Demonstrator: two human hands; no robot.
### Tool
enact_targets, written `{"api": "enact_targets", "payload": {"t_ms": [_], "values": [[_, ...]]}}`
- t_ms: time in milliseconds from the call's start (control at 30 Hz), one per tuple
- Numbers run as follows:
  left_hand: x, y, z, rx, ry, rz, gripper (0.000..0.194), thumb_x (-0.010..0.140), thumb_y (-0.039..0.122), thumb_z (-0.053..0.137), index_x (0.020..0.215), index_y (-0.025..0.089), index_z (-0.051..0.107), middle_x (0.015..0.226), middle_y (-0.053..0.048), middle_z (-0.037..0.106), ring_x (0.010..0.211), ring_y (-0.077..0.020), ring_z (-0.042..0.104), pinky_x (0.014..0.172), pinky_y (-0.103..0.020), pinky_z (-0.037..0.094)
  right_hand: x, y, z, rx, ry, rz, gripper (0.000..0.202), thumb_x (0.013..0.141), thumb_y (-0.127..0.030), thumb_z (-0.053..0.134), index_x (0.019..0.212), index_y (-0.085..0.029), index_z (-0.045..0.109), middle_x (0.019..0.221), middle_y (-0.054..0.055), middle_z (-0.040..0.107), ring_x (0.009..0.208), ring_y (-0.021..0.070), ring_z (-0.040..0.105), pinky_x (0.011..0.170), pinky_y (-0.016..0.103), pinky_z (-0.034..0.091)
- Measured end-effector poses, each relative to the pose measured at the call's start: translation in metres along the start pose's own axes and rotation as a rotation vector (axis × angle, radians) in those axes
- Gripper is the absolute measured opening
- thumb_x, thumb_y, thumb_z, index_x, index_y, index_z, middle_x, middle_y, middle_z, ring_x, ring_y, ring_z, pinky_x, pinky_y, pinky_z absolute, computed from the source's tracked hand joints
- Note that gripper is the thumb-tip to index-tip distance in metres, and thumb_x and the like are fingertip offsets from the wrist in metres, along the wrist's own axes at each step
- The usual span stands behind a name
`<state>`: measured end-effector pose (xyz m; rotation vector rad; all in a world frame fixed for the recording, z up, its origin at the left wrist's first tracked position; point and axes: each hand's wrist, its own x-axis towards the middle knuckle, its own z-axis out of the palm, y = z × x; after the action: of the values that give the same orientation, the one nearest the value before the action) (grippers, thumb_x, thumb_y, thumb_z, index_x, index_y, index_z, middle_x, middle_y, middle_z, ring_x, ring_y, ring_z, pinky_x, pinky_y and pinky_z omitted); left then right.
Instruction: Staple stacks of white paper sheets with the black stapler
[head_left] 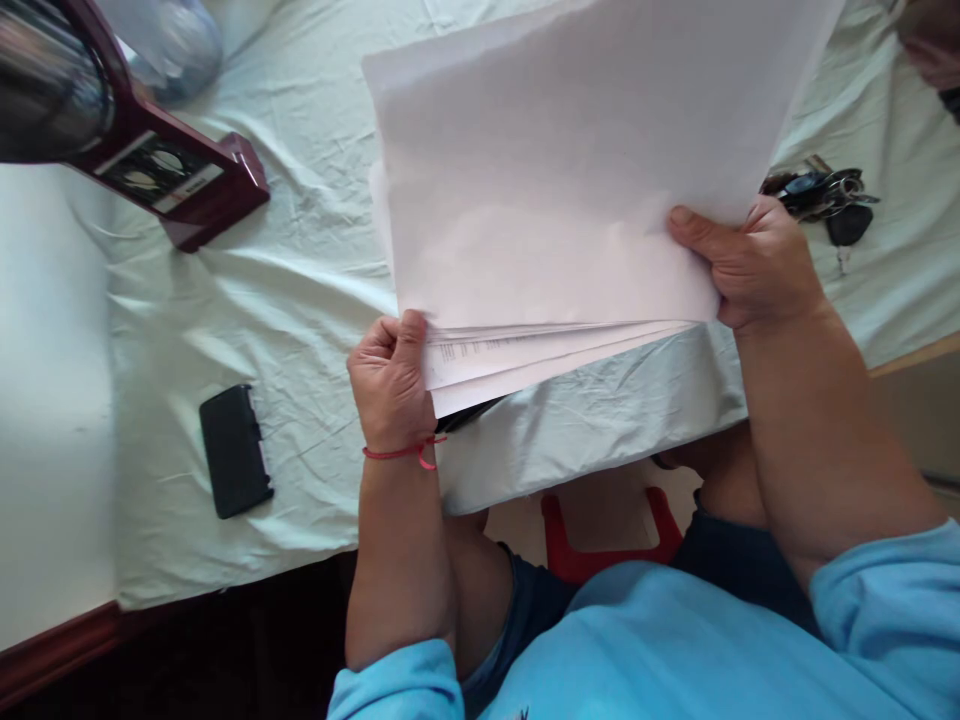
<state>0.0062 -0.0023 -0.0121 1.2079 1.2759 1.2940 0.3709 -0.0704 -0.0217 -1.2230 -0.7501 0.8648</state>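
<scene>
A stack of white paper sheets [555, 190] is held up above the cloth-covered table, its top sheet blank. My left hand [394, 375] pinches the near left corner, thumb on top. At the right edge my right hand [769, 265] grips the same stack with its thumb lying across the top sheet. Along the near edge the lower sheets fan out a little, and one of them shows printed text. Most of the fingers are hidden under the paper. A dark object, partly covered by the sheets, shows below the stack's near left corner.
On the pale green tablecloth [307, 250] lies a black phone-like case [236, 450] at the left. A dark red stand [217, 190] with a glossy cylinder is at the upper left, beside a clear plastic item [180, 50]. A bunch of keys [829, 195] lies right of the paper.
</scene>
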Motion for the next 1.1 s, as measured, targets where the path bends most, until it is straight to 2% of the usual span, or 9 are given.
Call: {"api": "enact_targets", "payload": {"t_ms": [133, 300, 400, 467, 567, 667, 800, 967, 1100], "values": [[-0.003, 0.0, 0.004, -0.073, 0.023, -0.026, 0.076, 0.077, 0.075, 0.112, 0.067, 0.025, 0.056, 0.07, 0.006, 0.05, 0.063, -0.0111, 0.042, 0.055, -0.025, 0.042, 0.0, 0.0, 0.0, -0.008, -0.01, -0.002, 0.073, 0.058, -0.071, 0.123, 0.106, -0.024, 0.093, 0.124, 0.001, 0.096, 0.134, 0.0391, 0.091, 0.126, 0.065, 0.072], [-0.005, -0.001, 0.007, -0.142, 0.008, -0.031, 0.068, 0.082, 0.075, 0.111, 0.072, 0.026, 0.066, 0.075, 0.003, 0.067, 0.066, -0.0137, 0.06, 0.059, -0.027, 0.057, -0.001, -0.001, 0.001, -0.003, -0.014, -0.013, 0.073, 0.06, -0.071, 0.122, 0.107, -0.023, 0.094, 0.122, 0.0, 0.096, 0.138, 0.0392, 0.09, 0.127, 0.065, 0.072], [-0.005, -0.001, 0.011, -0.158, -0.004, -0.032, 0.055, 0.087, 0.075, 0.108, 0.087, 0.026, 0.081, 0.092, -0.003, 0.083, 0.083, -0.0198, 0.078, 0.071, -0.032, 0.069, -0.001, -0.002, 0.001, 0.003, -0.008, -0.016, 0.074, 0.059, -0.071, 0.122, 0.108, -0.023, 0.094, 0.12, 0.001, 0.096, 0.139, 0.0396, 0.09, 0.128, 0.065, 0.072], [-0.006, 0.001, 0.014, -0.174, -0.005, -0.03, 0.055, 0.09, 0.078, 0.105, 0.096, 0.026, 0.086, 0.102, -0.007, 0.088, 0.099, -0.0245, 0.084, 0.079, -0.034, 0.073, -0.001, -0.002, 0.001, 0.008, -0.006, -0.02, 0.076, 0.058, -0.071, 0.123, 0.108, -0.022, 0.094, 0.119, 0.002, 0.096, 0.138, 0.0403, 0.09, 0.128, 0.066, 0.071], [-0.005, 0.002, 0.012, -0.153, -0.003, -0.007, 0.059, 0.089, 0.082, 0.103, 0.089, 0.026, 0.084, 0.093, -0.006, 0.083, 0.097, -0.0241, 0.081, 0.076, -0.032, 0.07, -0.001, -0.003, 0.001, -0.008, -0.016, -0.022, 0.077, 0.059, -0.072, 0.122, 0.109, -0.021, 0.093, 0.12, 0.003, 0.096, 0.135, 0.0401, 0.091, 0.128, 0.068, 0.071], [-0.001, 0.0, 0.004, -0.075, -0.021, 0.004, 0.061, 0.086, 0.075, 0.109, 0.077, 0.025, 0.076, 0.079, 0.001, 0.068, 0.074, -0.0156, 0.064, 0.065, -0.028, 0.059, -0.001, -0.004, 0.002, -0.027, -0.023, -0.031, 0.075, 0.059, -0.075, 0.121, 0.107, -0.024, 0.093, 0.117, 0.001, 0.096, 0.128, 0.0368, 0.093, 0.128, 0.066, 0.071], [0.007, -0.004, -0.007, -0.027, -0.022, 0.068, 0.063, 0.089, 0.072, 0.108, 0.072, 0.025, 0.07, 0.073, 0.004, 0.057, 0.07, -0.0141, 0.052, 0.066, -0.028, 0.051, -0.003, -0.005, 0.005, -0.022, -0.035, -0.053, 0.075, 0.058, -0.077, 0.12, 0.108, -0.028, 0.094, 0.121, -0.004, 0.096, 0.125, 0.0317, 0.094, 0.131, 0.06, 0.07], [0.014, -0.003, -0.008, -0.058, 0.01, 0.131, 0.045, 0.088, 0.06, 0.111, 0.08, 0.026, 0.082, 0.079, 0.002, 0.067, 0.078, -0.0166, 0.059, 0.08, -0.03, 0.056, -0.004, -0.005, 0.009, -0.012, -0.051, -0.076, 0.077, 0.059, -0.077, 0.12, 0.111, -0.026, 0.094, 0.125, -0.001, 0.096, 0.13, 0.031, 0.092, 0.136, 0.057, 0.066], [0.015, -0.001, -0.007, -0.118, -0.031, 0.201, 0.037, 0.084, 0.053, 0.115, 0.091, 0.029, 0.089, 0.092, 0.0, 0.077, 0.093, -0.0171, 0.068, 0.096, -0.029, 0.06, 0.0, -0.002, 0.01, -0.009, -0.032, -0.12, 0.08, 0.057, -0.079, 0.119, 0.109, -0.026, 0.091, 0.131, 0.001, 0.094, 0.152, 0.034, 0.083, 0.143, 0.055, 0.058]]}}
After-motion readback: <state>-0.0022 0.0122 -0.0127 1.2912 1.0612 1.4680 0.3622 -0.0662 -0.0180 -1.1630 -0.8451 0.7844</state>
